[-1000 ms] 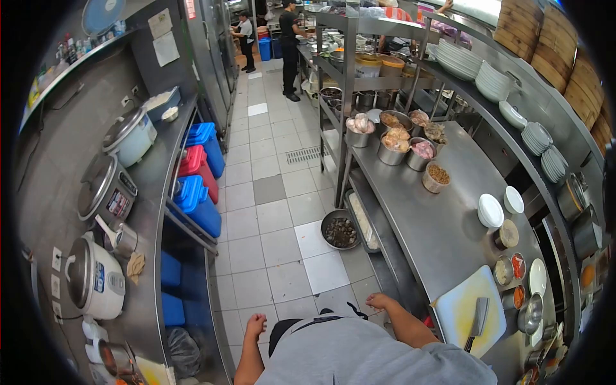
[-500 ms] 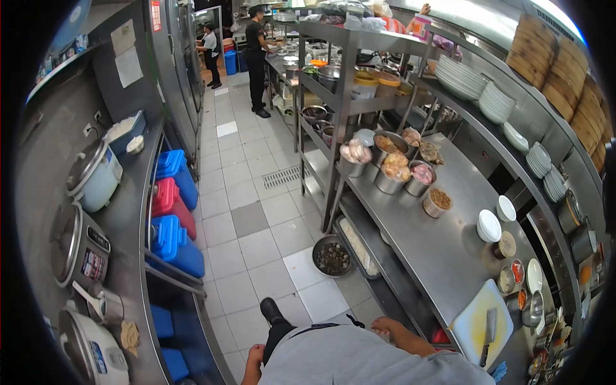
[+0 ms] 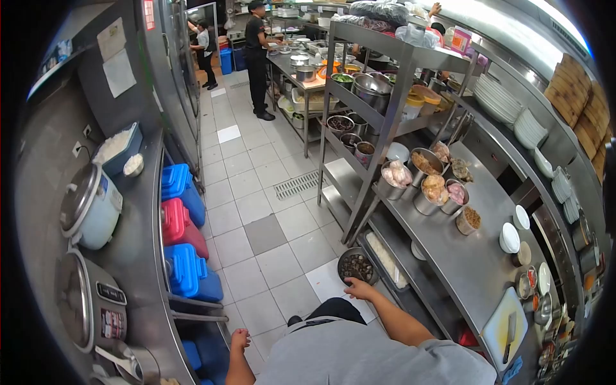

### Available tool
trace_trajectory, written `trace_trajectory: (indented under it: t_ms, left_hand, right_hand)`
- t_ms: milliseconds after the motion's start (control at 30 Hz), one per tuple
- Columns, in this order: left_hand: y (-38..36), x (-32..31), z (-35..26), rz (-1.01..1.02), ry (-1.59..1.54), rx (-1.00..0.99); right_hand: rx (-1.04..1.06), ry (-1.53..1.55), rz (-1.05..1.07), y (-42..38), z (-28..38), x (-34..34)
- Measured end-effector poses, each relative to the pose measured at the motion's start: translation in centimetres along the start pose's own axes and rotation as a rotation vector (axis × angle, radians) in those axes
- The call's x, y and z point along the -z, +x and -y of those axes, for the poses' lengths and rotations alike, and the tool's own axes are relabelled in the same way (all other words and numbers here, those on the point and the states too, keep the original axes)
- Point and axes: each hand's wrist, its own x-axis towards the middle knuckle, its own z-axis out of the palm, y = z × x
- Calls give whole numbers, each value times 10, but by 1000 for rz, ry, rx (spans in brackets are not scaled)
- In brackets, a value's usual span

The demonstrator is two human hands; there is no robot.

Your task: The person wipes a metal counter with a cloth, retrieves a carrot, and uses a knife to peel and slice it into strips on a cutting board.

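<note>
My right hand (image 3: pixel 361 289) hangs low in front of me, overlapping the near rim of a round metal bowl (image 3: pixel 342 269) on the floor. Its fingers are loosely apart and hold nothing. Dark, chunky pieces (image 3: pixel 357 267) lie in liquid inside that bowl. Down at my left side, my left hand (image 3: pixel 240 339) is curled closed with nothing visible in it. The left counter edge is the nearest thing to it.
Rice cookers (image 3: pixel 96 301) line the left counter, with lidded bins (image 3: pixel 192 273) below. On the right, a steel table (image 3: pixel 443 247) bears meat-filled pots (image 3: pixel 431 196) and a cutting board (image 3: pixel 502 328) with a cleaver (image 3: pixel 511 330). Ahead, a person (image 3: pixel 258 61) stands beside the aisle.
I have moved forward along the aisle, closer to the floor bowl. My right hand has swung out forward over the bowl's rim. The far person in white has raised an arm.
</note>
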Motion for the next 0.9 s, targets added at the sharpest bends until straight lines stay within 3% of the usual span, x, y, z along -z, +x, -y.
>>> trace_trajectory:
  t_ms: [100,200,267,333,433,567,600,667,700,733,767,900]
  left_hand:
    - [30,8,-26,-26,-68,18]
    - [58,-12,-53,46,1,5]
    - [63,-33,-82,109,49,-96]
    - [103,-41,-92,264,344,-496]
    - [146,-18,-158,224,373,-412]
    - [168,3,-226,177,377,-200]
    - [179,2,-246,166,367,-156]
    - [222,13,-272,85,342,-108]
    - [246,25,-276,21,326,-100]
    - [251,29,-293,-19,184,-87]
    - [260,25,-320,-59,37,-83]
    - [295,10,-387,-1,19,-77]
  right_hand:
    - [45,-50,-39,33,20,-8]
    - [-198,-153,65,73,-9,-8]
    - [-393,-202,227,98,-31,0]
    - [-495,-232,294,127,-50,13]
    - [-518,-152,253,164,-36,31]
    - [-497,-192,237,252,26,55]
    - [-332,-227,242,282,48,66]
    - [-253,-345,295,352,98,85]
    - [-117,-491,245,394,101,89]
    - [-11,-350,91,395,143,101]
    - [-35,-226,57,403,180,113]
    - [13,101,-27,435,281,137]
